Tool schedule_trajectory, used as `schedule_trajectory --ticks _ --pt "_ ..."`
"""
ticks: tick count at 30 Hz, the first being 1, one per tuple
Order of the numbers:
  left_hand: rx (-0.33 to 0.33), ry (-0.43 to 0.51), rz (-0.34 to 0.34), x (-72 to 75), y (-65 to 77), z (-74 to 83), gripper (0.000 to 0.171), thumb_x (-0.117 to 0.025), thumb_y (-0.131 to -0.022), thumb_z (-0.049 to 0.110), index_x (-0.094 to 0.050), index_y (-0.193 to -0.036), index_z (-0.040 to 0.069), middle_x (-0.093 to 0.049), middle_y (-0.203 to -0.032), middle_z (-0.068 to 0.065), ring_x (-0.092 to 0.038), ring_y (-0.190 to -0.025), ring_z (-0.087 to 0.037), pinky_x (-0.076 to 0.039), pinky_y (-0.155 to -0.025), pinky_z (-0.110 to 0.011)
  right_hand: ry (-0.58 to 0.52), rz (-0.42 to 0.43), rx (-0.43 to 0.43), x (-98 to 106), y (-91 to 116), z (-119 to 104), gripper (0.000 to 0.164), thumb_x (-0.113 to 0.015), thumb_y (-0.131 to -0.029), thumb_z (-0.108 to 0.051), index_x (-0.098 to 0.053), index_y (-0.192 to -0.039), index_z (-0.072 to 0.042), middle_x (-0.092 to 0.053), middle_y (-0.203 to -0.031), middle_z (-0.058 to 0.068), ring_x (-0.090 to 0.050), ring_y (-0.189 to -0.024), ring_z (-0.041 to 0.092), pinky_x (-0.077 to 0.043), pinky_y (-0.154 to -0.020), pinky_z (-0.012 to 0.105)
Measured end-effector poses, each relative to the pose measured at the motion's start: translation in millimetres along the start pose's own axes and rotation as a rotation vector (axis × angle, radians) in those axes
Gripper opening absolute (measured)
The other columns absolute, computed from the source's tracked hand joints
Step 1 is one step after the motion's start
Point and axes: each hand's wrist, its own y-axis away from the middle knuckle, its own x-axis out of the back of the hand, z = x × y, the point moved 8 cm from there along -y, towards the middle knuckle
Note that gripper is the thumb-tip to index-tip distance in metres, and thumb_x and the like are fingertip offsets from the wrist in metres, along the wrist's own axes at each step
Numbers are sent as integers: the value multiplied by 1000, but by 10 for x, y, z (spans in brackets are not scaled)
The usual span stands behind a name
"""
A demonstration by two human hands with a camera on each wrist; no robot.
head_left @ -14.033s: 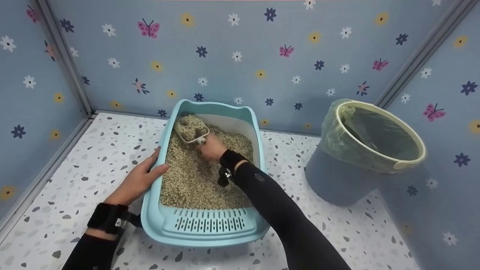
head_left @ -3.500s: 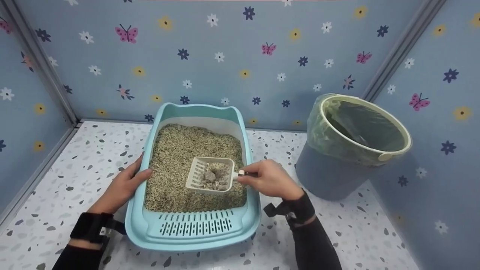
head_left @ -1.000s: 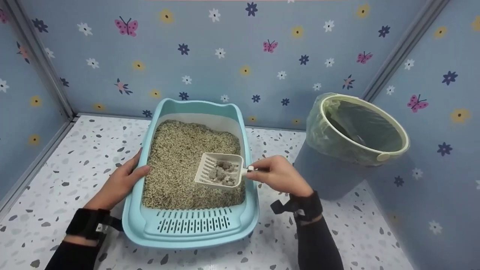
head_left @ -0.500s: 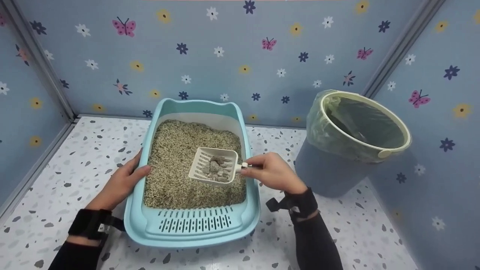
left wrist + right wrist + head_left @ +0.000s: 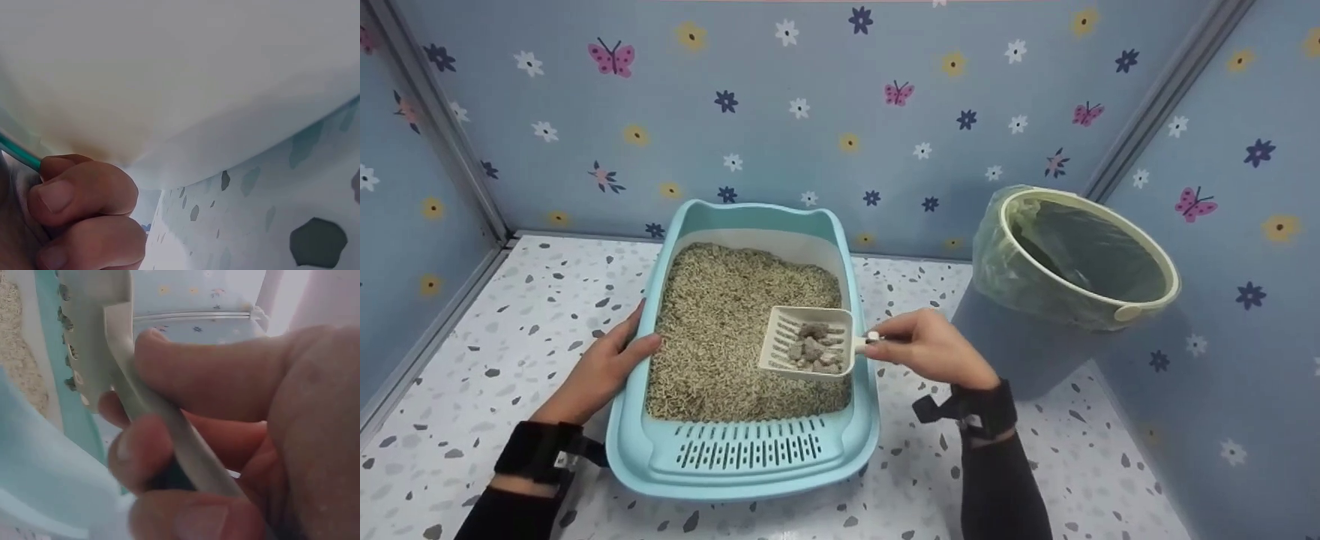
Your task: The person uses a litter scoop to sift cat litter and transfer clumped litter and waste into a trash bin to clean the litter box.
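My right hand grips the handle of a pale slotted litter scoop over the right side of the litter box. Several greyish clumps lie in its bowl. In the right wrist view, thumb and fingers wrap the scoop's handle. The blue litter box stands on the floor, filled with tan pellet litter. My left hand holds its left rim, thumb on top. In the left wrist view, curled fingers show beneath the rim, against the box's underside.
To the right stands a grey-blue bin lined with a greenish bag under a cream ring. Flower-patterned walls enclose the speckled floor at the back and sides.
Fourteen seconds ago the scoop was full of litter at the box's far left; now only clumps remain in it. Lately it sways left and right above the litter. The left hand keeps its place.
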Motion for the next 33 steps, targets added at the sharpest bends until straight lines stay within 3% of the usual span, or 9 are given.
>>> schedule_trajectory --ticks 4,11,17,20,24,29,33 --pt "10 -9 18 34 18 9 72 -51 -121 32 -9 -180 29 -13 -185 -14 -40 -157 -45 -45 -107 -12 -18 -18 35 -115 -114 -28 25 -83 -103 -39 -88 -119 -21 -78 -87 -2 -55 -65 10 -49 -61 27" --pt "20 -36 32 60 16 19 72 -52 -121 33 -11 -180 30 -16 -184 -16 -46 -153 -46 -46 -105 -12 -19 11 2 -56 -97 29 20 -85 -101 -38 -89 -115 -25 -71 -78 4 -48 -61 11 -43 -58 27" --pt "3 -27 23 21 24 3 72 -51 -121 32 -10 -180 30 -14 -185 -15 -38 -159 -46 -42 -107 -10 -10 -19 4 -73 -77 32 22 -83 -102 -37 -89 -116 -20 -74 -81 3 -50 -63 10 -44 -60 27" --pt "-5 -2 6 -6 29 -4 72 -50 -122 30 -8 -180 30 -10 -186 -13 -26 -164 -44 -38 -109 -8 0 -22 23 -93 -67 19 20 -83 -103 -32 -89 -113 -16 -68 -76 -3 -49 -62 10 -43 -58 27" --pt "-3 19 -6 -34 21 -16 72 -50 -122 30 -8 -180 31 -8 -186 -11 -21 -166 -43 -37 -110 -8 11 -6 46 -104 -47 2 16 -83 -103 -32 -90 -109 -20 -61 -72 -10 -47 -61 9 -41 -57 27" --pt "1 13 2 -49 8 -35 72 -52 -121 31 -11 -180 28 -13 -185 -14 -37 -159 -45 -43 -109 -12 -3 -4 61 -133 -16 22 16 -83 -103 -30 -90 -112 -18 -65 -74 -10 -48 -61 8 -43 -57 26" --pt "-4 21 -10 -66 -2 -39 72 -51 -121 30 -10 -180 28 -11 -186 -13 -34 -161 -45 -41 -110 -12 -18 -20 75 -153 -14 24 18 -82 -104 -26 -88 -111 -11 -68 -76 0 -49 -61 9 -44 -57 26"
